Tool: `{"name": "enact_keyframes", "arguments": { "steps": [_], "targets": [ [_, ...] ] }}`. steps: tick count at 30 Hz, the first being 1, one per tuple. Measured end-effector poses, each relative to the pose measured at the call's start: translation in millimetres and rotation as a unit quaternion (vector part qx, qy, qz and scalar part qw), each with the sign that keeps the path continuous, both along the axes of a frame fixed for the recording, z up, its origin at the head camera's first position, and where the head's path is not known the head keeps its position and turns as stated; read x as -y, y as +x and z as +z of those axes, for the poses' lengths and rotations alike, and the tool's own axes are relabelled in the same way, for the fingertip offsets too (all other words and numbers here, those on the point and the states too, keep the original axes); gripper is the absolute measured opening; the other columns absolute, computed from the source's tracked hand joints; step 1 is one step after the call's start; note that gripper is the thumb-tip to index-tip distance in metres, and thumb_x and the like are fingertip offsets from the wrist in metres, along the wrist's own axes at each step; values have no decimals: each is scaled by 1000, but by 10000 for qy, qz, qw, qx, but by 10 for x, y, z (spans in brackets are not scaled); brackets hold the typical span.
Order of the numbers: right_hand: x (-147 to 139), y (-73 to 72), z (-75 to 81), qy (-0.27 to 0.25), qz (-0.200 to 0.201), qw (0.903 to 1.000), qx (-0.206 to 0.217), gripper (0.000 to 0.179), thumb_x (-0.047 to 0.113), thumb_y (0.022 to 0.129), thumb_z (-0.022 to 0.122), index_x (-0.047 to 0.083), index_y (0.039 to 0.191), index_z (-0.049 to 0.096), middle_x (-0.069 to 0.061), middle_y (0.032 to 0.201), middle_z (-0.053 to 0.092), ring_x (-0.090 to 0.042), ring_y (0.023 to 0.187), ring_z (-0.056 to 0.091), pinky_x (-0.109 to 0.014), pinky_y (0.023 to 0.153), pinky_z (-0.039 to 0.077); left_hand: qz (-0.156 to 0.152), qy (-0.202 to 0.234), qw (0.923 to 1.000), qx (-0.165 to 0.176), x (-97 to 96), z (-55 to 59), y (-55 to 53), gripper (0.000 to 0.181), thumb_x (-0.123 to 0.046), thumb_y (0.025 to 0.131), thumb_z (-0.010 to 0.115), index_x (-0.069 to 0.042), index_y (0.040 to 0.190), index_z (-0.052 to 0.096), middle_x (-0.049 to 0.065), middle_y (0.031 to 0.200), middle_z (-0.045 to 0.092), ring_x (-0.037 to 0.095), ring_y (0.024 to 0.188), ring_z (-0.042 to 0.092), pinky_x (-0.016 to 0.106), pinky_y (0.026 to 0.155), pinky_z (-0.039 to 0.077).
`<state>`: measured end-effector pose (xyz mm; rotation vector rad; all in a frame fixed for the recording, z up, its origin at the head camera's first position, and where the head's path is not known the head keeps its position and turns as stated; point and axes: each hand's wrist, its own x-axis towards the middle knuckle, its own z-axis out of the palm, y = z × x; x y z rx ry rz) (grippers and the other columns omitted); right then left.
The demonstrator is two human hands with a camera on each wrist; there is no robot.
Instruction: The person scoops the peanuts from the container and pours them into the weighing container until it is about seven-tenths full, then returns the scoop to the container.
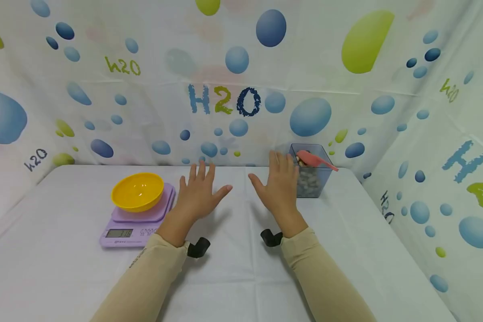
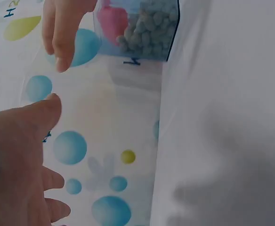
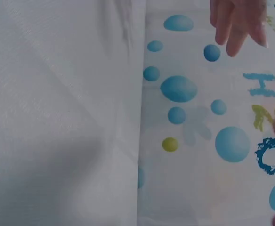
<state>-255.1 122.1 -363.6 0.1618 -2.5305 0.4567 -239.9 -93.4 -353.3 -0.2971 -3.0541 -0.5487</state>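
My left hand [image 1: 197,195] is held over the white table with fingers spread, holding nothing. Beside it on the left, a yellow bowl [image 1: 138,192] sits on a purple kitchen scale [image 1: 114,242] whose display shows digits. My right hand [image 1: 281,188], also with straight fingers and an empty palm, is in front of a clear plastic container [image 1: 321,185] and overlaps its left side in the head view. Grey pebbles [image 2: 149,28] fill much of the container. Across its top lies a pink scoop [image 1: 315,159], its handle sticking out over the right rim.
A white cloth covers the table [image 1: 233,286]. Behind it and along the right side hangs a white curtain [image 1: 153,98] with blue and green dots and H2O lettering. Each wrist carries a small black camera mount [image 1: 199,247].
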Motion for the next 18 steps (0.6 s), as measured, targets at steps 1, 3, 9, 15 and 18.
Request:
{"name": "enact_keyframes", "arguments": {
  "steps": [1,3,9,15,18],
  "targets": [
    [-22,-4,-5,-159,-20,9995,-259,84,52,91,63,5,153,31,-19,154,35,-42,147,21,-66,116,19,-84,131,9999,31,-28,-15,-8,92,-68,95,40,-11,159,10,17,165,-2,40,152,-4,68,117,5],
    [-64,-13,-11,-504,-51,9959,-750,86,45,90,67,1,152,28,-20,154,33,-43,146,21,-63,118,18,-297,451,9985,100,-94,-52,-21,92,-68,95,40,-9,159,10,18,165,0,40,152,-2,67,117,7],
    [-265,-55,38,-1889,-243,9487,-2523,85,32,88,71,-1,152,26,-20,157,25,-34,148,20,-55,120,15,-800,1386,9868,245,-293,-141,-29,88,-63,97,42,-10,159,9,14,166,1,35,153,-1,64,119,7],
    [-568,-25,204,-3526,-526,8631,-3578,94,32,85,75,-2,154,20,-12,160,19,-17,148,16,-35,122,16,-914,1855,9776,397,-469,-91,-26,87,-63,97,43,-14,160,8,9,167,3,29,154,-1,59,121,6],
    [-686,10,191,-4360,-681,8273,-3476,102,32,83,77,3,156,12,-6,161,17,-12,147,16,-28,121,15,-942,1894,9763,456,-536,-78,-31,86,-64,97,43,-16,160,8,9,167,4,28,154,0,58,121,7]
  ]
}}
